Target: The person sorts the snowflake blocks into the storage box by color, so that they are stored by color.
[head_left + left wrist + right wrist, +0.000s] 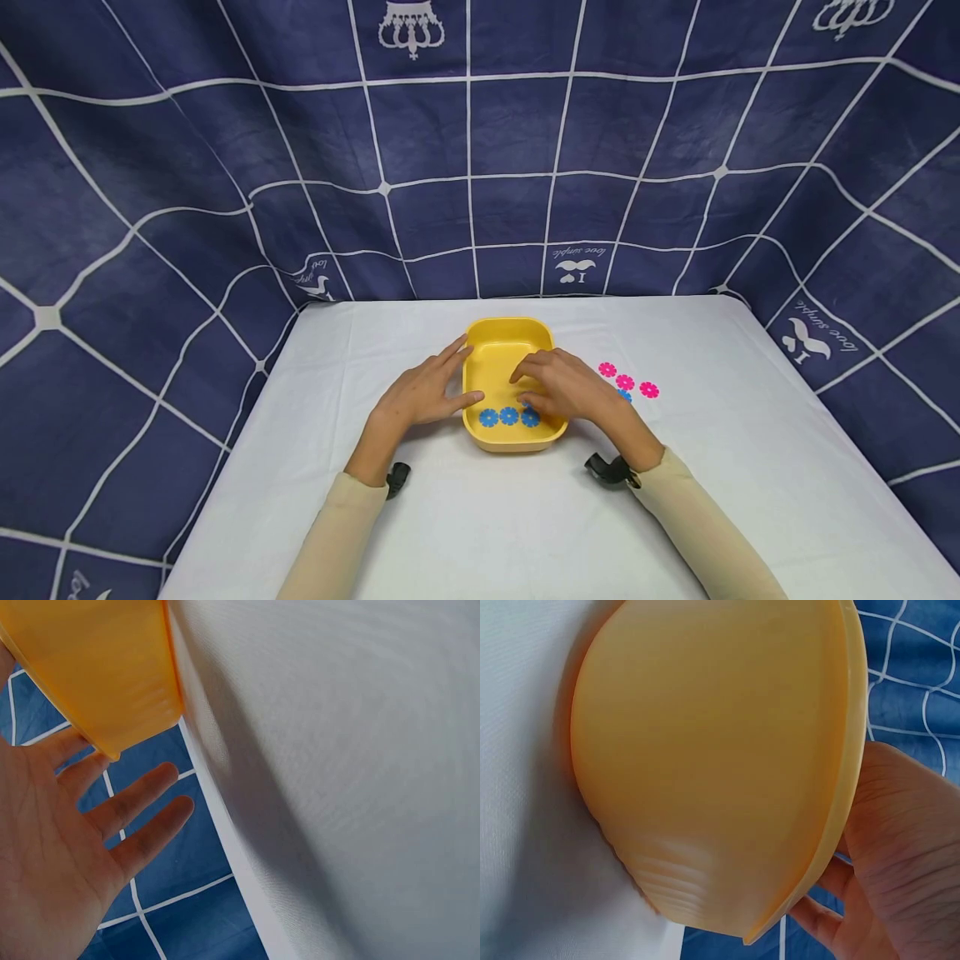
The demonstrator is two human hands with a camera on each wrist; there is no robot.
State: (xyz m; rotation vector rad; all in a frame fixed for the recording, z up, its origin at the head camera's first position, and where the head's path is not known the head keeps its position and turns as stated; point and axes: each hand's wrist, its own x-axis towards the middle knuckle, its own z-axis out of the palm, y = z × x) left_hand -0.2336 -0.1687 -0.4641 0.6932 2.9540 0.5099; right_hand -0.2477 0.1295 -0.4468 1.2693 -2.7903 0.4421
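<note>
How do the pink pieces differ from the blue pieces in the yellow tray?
The pink pieces lie on the white cloth; the blue pieces lie inside the yellow tray. The pink pieces are farther right and farther back than the blue pieces. Both are round, with notched edges.

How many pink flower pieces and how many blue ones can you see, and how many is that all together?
Pink pieces: 3
Blue pieces: 5, counting one peeking out by the right hand and one partly hidden behind the right arm
Total: 8 that show; the hands could be hiding more.
</note>
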